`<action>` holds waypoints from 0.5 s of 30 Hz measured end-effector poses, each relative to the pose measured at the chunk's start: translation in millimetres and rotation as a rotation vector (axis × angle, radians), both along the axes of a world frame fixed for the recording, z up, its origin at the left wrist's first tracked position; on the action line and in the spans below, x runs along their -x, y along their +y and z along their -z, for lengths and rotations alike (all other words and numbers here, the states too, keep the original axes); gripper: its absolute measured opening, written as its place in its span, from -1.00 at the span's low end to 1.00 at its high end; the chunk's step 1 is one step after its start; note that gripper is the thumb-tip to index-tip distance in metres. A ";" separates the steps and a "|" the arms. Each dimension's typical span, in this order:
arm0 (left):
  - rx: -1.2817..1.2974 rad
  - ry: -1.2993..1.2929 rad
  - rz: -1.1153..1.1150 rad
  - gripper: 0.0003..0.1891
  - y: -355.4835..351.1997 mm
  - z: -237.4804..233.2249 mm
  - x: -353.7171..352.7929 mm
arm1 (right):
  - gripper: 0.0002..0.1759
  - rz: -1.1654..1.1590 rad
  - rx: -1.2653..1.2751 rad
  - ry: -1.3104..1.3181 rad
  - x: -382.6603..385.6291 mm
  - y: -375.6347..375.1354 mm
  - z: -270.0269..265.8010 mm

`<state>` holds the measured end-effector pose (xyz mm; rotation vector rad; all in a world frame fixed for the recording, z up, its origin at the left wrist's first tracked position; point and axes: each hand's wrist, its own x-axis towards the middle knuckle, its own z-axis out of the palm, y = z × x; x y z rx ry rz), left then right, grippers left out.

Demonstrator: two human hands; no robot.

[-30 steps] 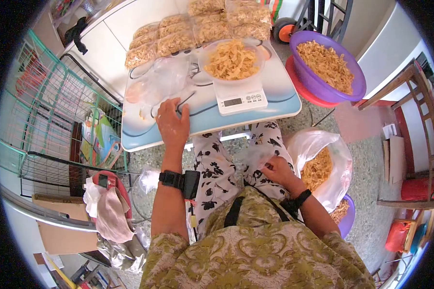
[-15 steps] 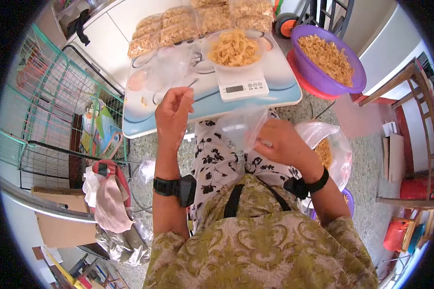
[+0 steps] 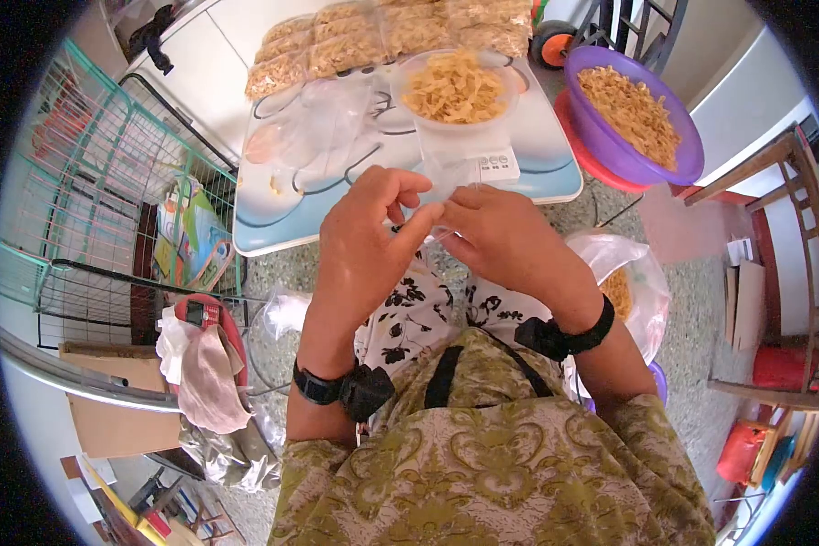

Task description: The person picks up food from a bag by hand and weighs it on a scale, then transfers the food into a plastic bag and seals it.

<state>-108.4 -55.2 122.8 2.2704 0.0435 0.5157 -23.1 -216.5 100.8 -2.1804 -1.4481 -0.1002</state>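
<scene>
A clear plastic bag (image 3: 448, 173) is between my two hands, over the near edge of the patterned table (image 3: 328, 202). My right hand (image 3: 505, 238) has its fingers pinched on the bag. Beside it on the left, my left hand (image 3: 378, 223) has thumb and fingers curved towards the bag; a gap shows between them. Just beyond, a clear bowl of yellow flat chips (image 3: 455, 86) rests on a white scale (image 3: 496, 166), partly hidden by the bag. Flat clear bags (image 3: 323, 127) lie to the left.
Filled bags of chips (image 3: 359, 50) line the table's back. At right stand a purple basin (image 3: 601, 127) of chips over a red one, a plastic sack (image 3: 642, 282) and a wooden chair (image 3: 796, 196). Wire cages (image 3: 96, 182) and a red stool (image 3: 237, 341) are at left.
My left hand has moved right and my right hand up and left, so they now meet at the bag. The bag has risen over the table edge and scale.
</scene>
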 end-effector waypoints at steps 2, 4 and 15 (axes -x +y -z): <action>0.033 -0.005 -0.034 -0.83 4.7 5.1 -3.5 | -0.85 -0.036 -0.046 -0.027 -3.9 4.1 2.0; 0.066 -0.010 -0.069 -0.87 10.5 6.7 -7.9 | -0.85 -0.050 -0.058 -0.002 -7.3 6.2 -0.2; 0.071 -0.170 -0.321 -0.90 30.3 -1.7 -15.0 | -0.70 -0.023 -0.529 -0.039 -9.2 9.3 -22.6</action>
